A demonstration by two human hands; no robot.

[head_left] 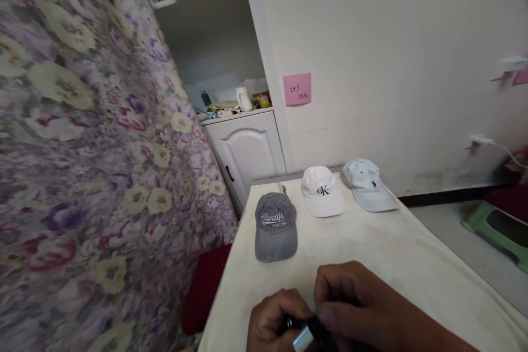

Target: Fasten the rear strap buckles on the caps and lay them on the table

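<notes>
Both hands meet at the near edge of the white table (412,264). My left hand (274,322) and my right hand (357,308) are closed together around a small black and silver object (307,333) that I cannot make out. Beyond them on the table lie three caps. A grey cap (275,226) with white lettering is nearest the hands. A white cap (322,191) with a black logo sits behind it. A pale blue cap (367,184) lies at the far right corner.
A floral curtain (82,148) fills the left side. A white cabinet (247,148) with a jug and clutter stands behind the table. A pink sticky note (297,88) is on the wall. A red stool (204,291) and a green stool (497,231) flank the table.
</notes>
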